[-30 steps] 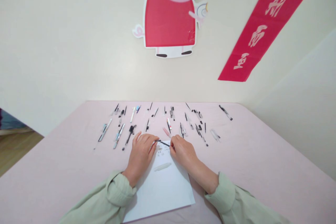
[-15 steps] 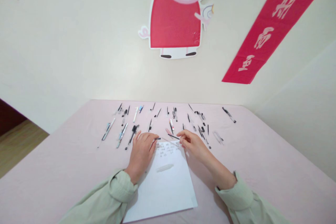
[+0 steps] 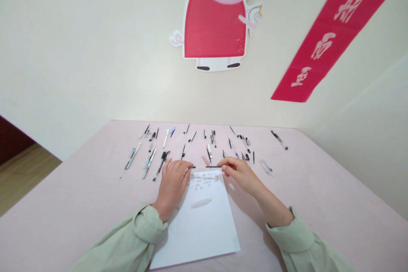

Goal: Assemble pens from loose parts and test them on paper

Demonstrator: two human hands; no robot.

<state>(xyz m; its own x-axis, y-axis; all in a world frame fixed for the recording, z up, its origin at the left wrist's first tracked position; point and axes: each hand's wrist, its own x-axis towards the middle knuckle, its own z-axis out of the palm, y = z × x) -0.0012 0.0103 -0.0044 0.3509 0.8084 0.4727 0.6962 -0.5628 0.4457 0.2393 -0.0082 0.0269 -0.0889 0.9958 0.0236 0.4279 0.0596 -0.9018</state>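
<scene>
My right hand pinches a thin pen refill, dark over its right part and clear toward the left. The refill lies level above the top edge of the white paper, its clear end pointing at my left hand. In the closed fingers of my left hand is a slim pen piece with a dark end; most of it is hidden. I cannot tell whether the two pieces touch. A translucent pen barrel lies on the paper, below several rows of handwriting.
Several pens, refills and caps, among them a black pen and a white pen, are spread over the far half of the pink-covered table. A wall behind bears a cartoon pig cutout and a red banner.
The refill in my right hand has swung from slanting to nearly level, and that hand has moved slightly right. My left hand keeps its hold, almost still.
</scene>
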